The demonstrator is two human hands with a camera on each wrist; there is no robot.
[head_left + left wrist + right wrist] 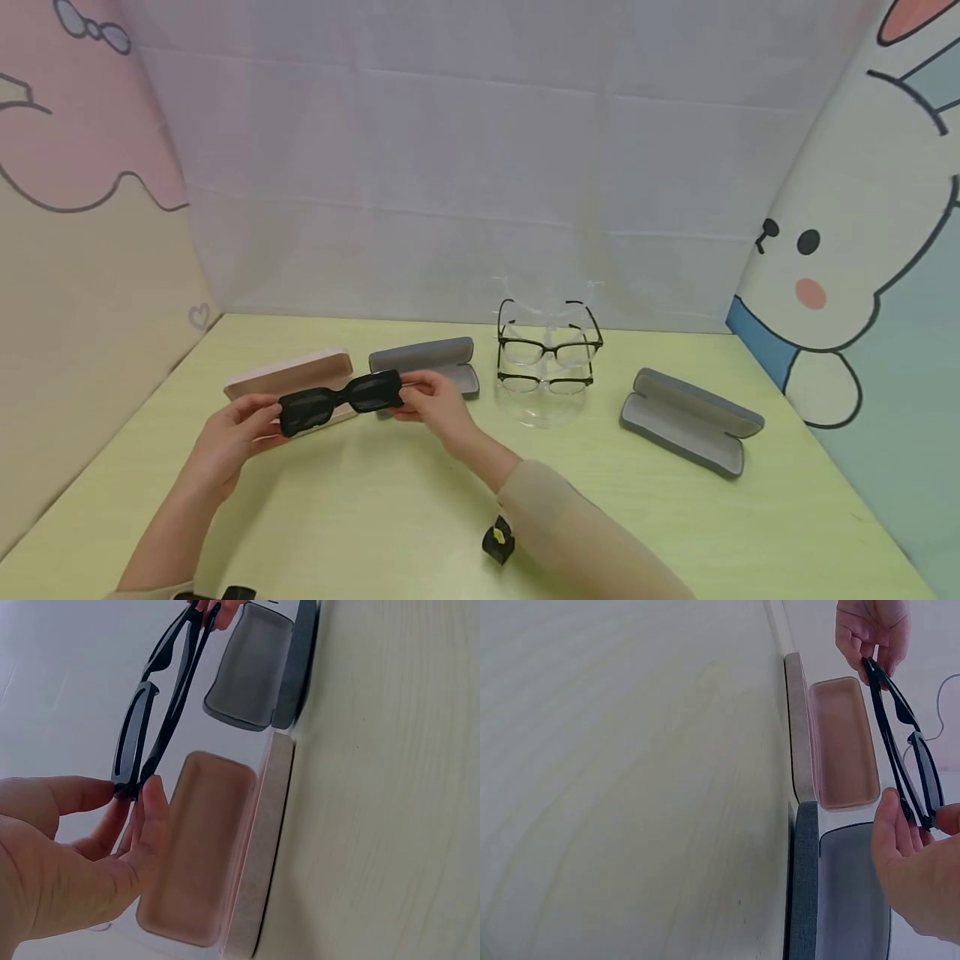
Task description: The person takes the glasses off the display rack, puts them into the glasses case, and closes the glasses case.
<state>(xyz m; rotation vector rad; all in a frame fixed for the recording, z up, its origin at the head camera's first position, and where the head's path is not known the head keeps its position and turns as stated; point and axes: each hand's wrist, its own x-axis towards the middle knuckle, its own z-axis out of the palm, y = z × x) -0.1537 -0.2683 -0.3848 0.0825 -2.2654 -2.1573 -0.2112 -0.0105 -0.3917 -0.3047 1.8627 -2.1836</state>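
Black sunglasses [311,408] are held up above the table between both hands, lenses facing the head camera. My left hand [228,442] pinches their left end between thumb and fingers. At the other end, my right hand [442,408] pinches the corner by the hinge. Both wrist views show the temples folded in behind the sunglasses' frame [135,735]. Behind them a pink-lined glasses case [300,375] lies open, partly hidden by the sunglasses and left hand. Beside it a grey glasses case [423,357] also lies open, its front partly covered by the right hand.
Two pairs of dark-rimmed eyeglasses [551,348] sit on a clear stand [543,412] at the back. Another open grey case [690,421] lies at the right. A small black object with a yellow mark [498,540] is by the right sleeve. A white sheet [480,167] hangs behind.
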